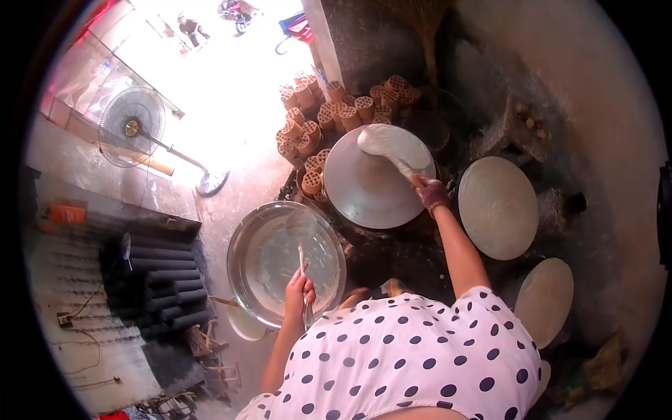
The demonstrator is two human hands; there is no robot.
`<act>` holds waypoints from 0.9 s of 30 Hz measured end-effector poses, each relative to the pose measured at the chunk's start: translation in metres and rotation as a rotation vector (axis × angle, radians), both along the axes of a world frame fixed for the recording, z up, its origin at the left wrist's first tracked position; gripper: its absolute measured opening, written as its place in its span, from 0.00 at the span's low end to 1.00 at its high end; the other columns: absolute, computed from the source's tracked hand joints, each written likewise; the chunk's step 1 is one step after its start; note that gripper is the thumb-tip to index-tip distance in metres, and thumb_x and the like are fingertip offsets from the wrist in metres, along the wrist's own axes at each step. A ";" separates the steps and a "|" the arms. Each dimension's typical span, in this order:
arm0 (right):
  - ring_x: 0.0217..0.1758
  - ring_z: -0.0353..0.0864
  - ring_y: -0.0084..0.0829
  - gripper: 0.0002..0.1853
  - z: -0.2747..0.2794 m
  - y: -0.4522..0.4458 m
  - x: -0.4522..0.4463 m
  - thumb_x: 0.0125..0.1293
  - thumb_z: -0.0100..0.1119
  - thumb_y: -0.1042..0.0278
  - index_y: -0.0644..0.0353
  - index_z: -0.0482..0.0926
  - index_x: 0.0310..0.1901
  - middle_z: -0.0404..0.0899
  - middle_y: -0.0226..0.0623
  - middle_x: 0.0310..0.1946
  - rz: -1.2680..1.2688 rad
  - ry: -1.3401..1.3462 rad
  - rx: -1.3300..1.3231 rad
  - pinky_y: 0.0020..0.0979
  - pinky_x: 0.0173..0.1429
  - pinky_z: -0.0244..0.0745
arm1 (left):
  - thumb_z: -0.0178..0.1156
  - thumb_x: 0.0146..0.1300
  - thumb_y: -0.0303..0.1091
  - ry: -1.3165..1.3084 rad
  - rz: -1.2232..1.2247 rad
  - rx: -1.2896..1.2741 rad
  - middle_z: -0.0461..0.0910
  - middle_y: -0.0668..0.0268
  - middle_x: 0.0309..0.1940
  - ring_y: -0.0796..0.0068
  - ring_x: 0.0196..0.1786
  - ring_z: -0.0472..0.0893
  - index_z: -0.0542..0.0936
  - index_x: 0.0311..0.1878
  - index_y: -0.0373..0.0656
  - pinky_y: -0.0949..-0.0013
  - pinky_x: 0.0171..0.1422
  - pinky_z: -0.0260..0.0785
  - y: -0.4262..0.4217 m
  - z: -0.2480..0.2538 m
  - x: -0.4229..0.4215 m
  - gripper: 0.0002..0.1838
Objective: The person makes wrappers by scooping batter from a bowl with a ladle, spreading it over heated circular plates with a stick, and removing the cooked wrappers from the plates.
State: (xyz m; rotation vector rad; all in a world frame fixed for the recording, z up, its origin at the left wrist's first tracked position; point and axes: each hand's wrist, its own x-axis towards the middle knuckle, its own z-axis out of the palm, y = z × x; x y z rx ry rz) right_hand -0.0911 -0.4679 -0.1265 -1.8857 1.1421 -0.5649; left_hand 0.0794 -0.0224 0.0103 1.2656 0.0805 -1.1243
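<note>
My left hand [299, 288] is closed round the handle of a ladle [302, 238], whose bowl hangs over a wide metal basin [238, 252] of whitish liquid. Farther forward and to the right, my right hand [430, 192], which looks gloved, grips the handle of a flat white-coated paddle [381, 142]. That paddle lies at the upper part of a large round pale griddle [364, 192], with white batter on it. Two more round pale discs, a nearer one [544, 302] and a farther one [498, 208], are to the right of my right arm.
Brown perforated cylinders [348, 117] are stacked behind the griddle. A standing fan [131, 127] is at the left, above a pile of black cylinders [164, 280]. A brick block [521, 129] stands at the back right. A person [191, 29] is outside in the bright doorway.
</note>
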 end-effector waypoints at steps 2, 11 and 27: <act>0.46 0.81 0.46 0.18 0.041 0.016 0.000 0.58 0.60 0.59 0.47 0.80 0.51 0.82 0.44 0.41 -0.142 0.137 0.021 0.38 0.51 0.75 | 0.42 0.71 0.34 0.016 0.036 -0.020 0.63 0.73 0.19 0.83 0.12 0.62 0.61 0.68 0.46 0.76 0.15 0.55 0.004 0.005 -0.005 0.22; 0.46 0.82 0.40 0.19 -0.009 -0.002 0.033 0.56 0.61 0.58 0.46 0.80 0.51 0.82 0.42 0.43 0.239 0.028 0.030 0.35 0.51 0.76 | 0.43 0.72 0.35 0.049 0.068 -0.002 0.63 0.73 0.19 0.83 0.13 0.61 0.60 0.68 0.46 0.77 0.16 0.55 0.003 0.002 -0.013 0.22; 0.51 0.79 0.34 0.22 -0.003 -0.032 0.028 0.55 0.63 0.72 0.49 0.78 0.54 0.80 0.35 0.51 0.115 0.235 0.177 0.29 0.58 0.71 | 0.43 0.73 0.38 0.036 0.137 0.011 0.60 0.77 0.20 0.86 0.12 0.59 0.64 0.64 0.51 0.77 0.14 0.55 0.011 -0.001 -0.029 0.19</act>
